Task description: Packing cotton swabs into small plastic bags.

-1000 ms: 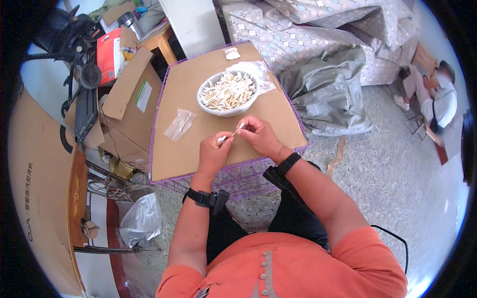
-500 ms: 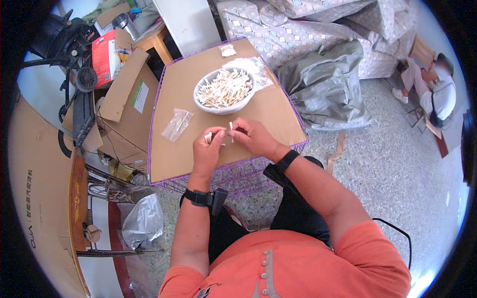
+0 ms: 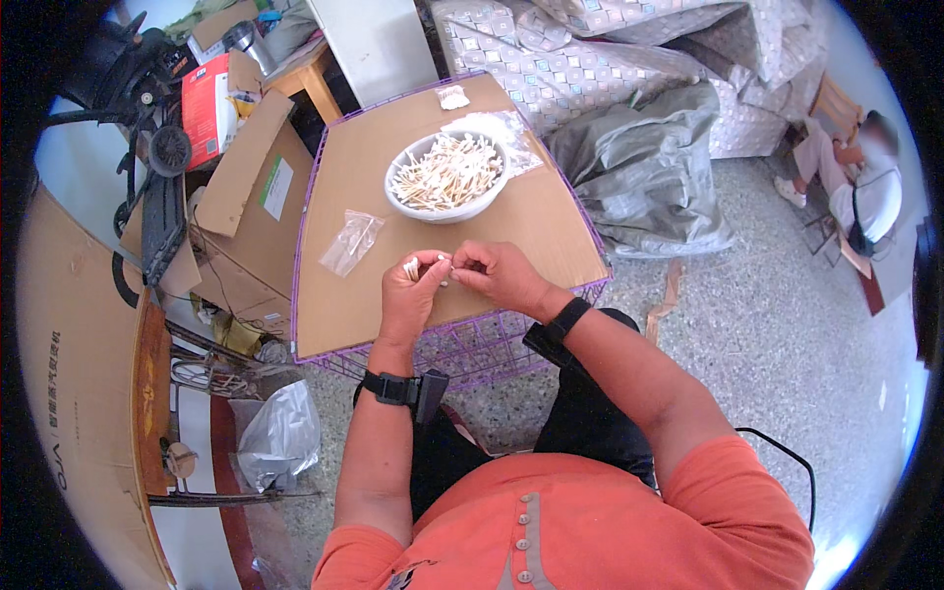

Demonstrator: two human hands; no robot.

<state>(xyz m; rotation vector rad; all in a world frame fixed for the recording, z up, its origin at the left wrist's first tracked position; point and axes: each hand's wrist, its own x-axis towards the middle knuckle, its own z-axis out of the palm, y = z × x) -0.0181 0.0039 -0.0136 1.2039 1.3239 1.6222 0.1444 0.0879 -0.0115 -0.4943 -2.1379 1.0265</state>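
Observation:
My left hand (image 3: 413, 292) is closed around a few cotton swabs (image 3: 411, 267), whose white tips stick out above the fingers. Its thumb and forefinger meet the fingertips of my right hand (image 3: 492, 272), which pinches a cotton swab (image 3: 448, 262); most of that swab is hidden by the fingers. Just beyond both hands stands a white bowl (image 3: 462, 213) heaped with cotton swabs (image 3: 448, 172). To the left of the bowl, a clear plastic bag (image 3: 352, 242) lies flat on the cardboard tabletop (image 3: 344, 305).
Behind the bowl lie a clear plastic sheet (image 3: 516, 138) and a small white packet (image 3: 452, 96). The table has a purple wire frame (image 3: 472, 349). Cardboard boxes (image 3: 246, 216) crowd the left; a grey sack (image 3: 639, 177) lies right. Another person (image 3: 865, 192) sits far right.
My right hand has shifted slightly left, closer to the left fingertips. The swab that stood upright in its pinch is now mostly hidden between the fingers.

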